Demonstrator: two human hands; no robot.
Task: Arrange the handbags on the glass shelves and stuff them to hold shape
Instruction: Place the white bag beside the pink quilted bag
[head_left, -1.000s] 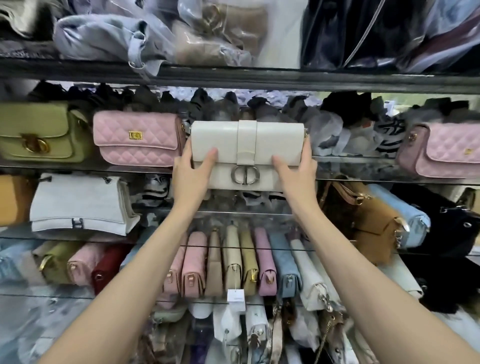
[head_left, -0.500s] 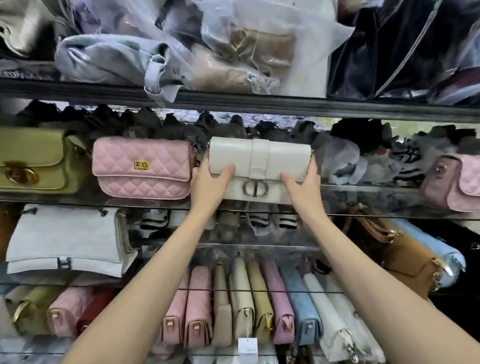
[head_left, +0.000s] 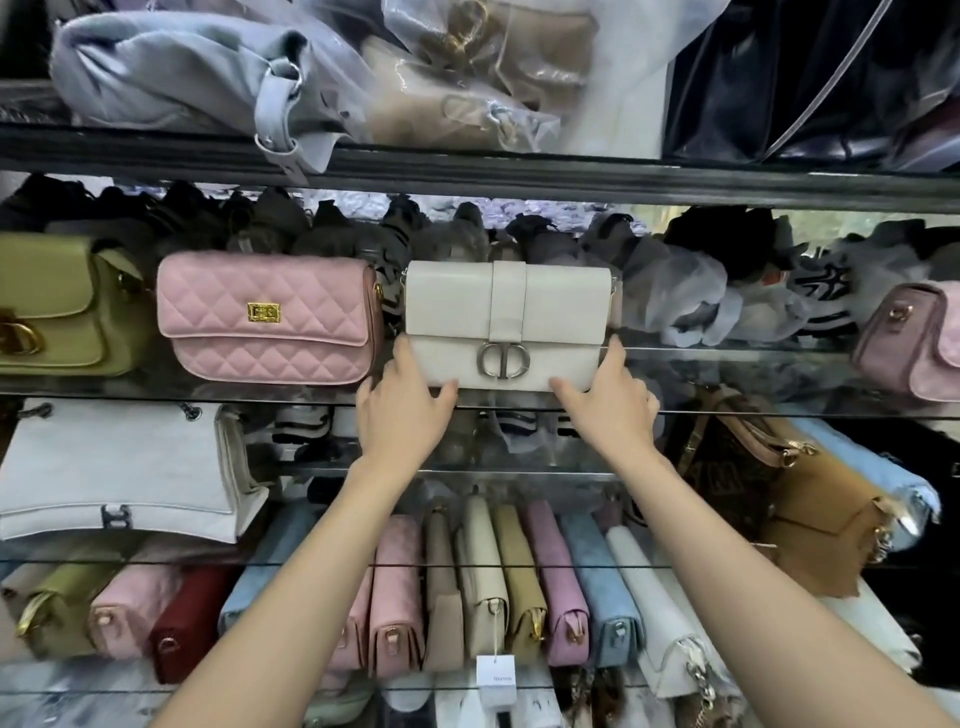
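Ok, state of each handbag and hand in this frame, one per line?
White handbag: upright on glass shelf, flap closed, gripped at both lower corners.
Left hand: grips its lower left corner.
Right hand: grips its lower right corner.
Pink quilted handbag: upright, clasp closed, untouched.

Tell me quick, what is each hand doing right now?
Left hand: holds the lower left corner of the white handbag, thumb under it.
Right hand: holds the lower right corner of the same bag.
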